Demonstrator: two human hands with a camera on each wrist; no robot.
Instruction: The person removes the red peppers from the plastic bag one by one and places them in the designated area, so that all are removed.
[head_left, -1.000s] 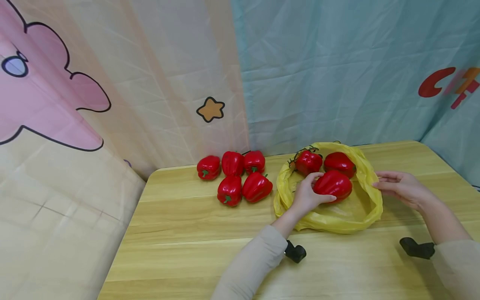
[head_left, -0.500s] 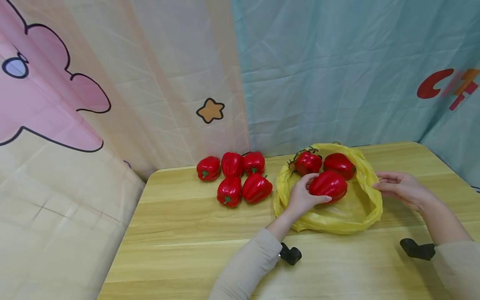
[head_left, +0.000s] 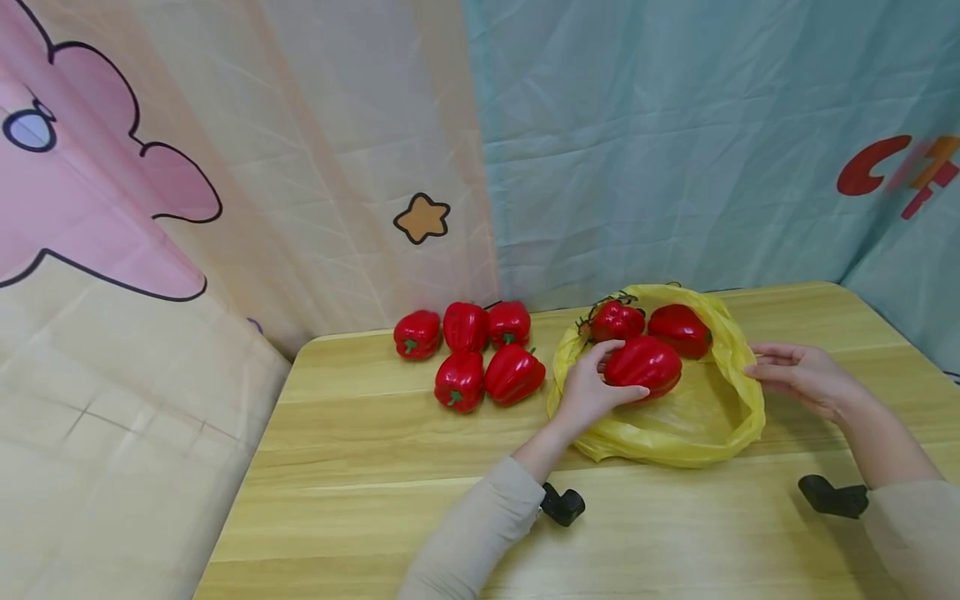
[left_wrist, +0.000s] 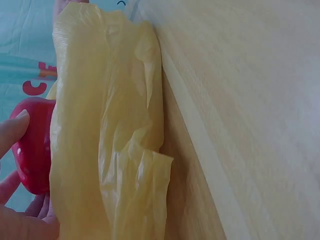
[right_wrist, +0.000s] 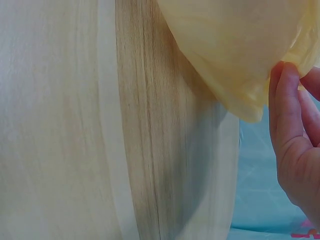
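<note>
My left hand (head_left: 588,390) holds a red bell pepper (head_left: 645,367) over the left part of an open yellow plastic bag (head_left: 675,450). In the left wrist view, thumb and fingers lie around that bell pepper (left_wrist: 35,145), beside the bag's wall (left_wrist: 100,125). On the right, my right hand (head_left: 810,379) pinches the bag's rim between thumb and fingers; the right wrist view has this hand (right_wrist: 295,135) at the bag's edge (right_wrist: 240,65). Two more bell peppers are in the back of the bag, one at left (head_left: 617,320) and another at right (head_left: 680,330).
Several red bell peppers with green stems (head_left: 459,382) lie grouped on the wooden table (head_left: 360,467), left of the bag. Dark, thin stem-like strands (head_left: 600,307) show at the bag's back left rim. A printed curtain (head_left: 600,167) hangs behind the table.
My left hand has shifted left with the bell pepper, from the middle of the bag toward its left side. My right hand stays at the bag's right rim.
</note>
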